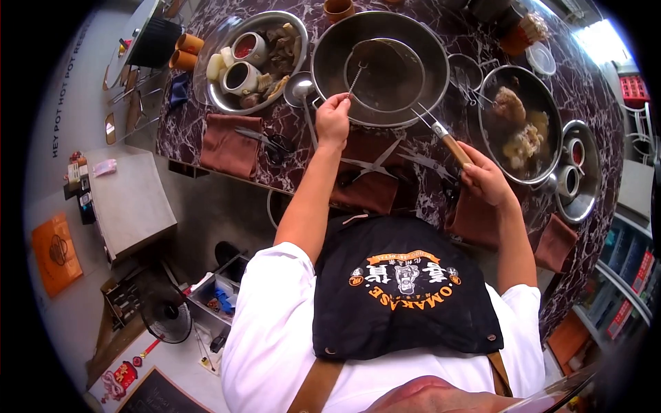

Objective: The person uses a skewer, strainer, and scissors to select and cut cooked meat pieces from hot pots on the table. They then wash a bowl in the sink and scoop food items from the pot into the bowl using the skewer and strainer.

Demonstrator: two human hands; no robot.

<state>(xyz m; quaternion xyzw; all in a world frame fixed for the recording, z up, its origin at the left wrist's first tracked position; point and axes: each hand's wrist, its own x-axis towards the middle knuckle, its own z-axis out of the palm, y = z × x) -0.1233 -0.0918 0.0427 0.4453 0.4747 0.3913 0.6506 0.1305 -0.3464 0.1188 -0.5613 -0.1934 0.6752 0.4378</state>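
My right hand [486, 180] is closed around the wooden handle of a round wire strainer [451, 143]. Its hoop lies over the wide metal pot [323, 89], which appears to hold dark liquid. In my left hand [332, 120], pinched between the fingers, is a thin twisted metal rod [355, 80] whose forked tip is above the strainer's mesh. What the rod belongs to cannot be made out. A ladle [300, 88] rests beside the pot, its handle passing close to my left wrist.
On the left, a metal bowl [295, 31] holds cups and food pieces. To the right stands a pot with meat chunks [509, 107] in broth, beside a smaller bowl [582, 210] with cups. Scissors [375, 165] and brown cloths [231, 148] lie along the marble-patterned table edge.
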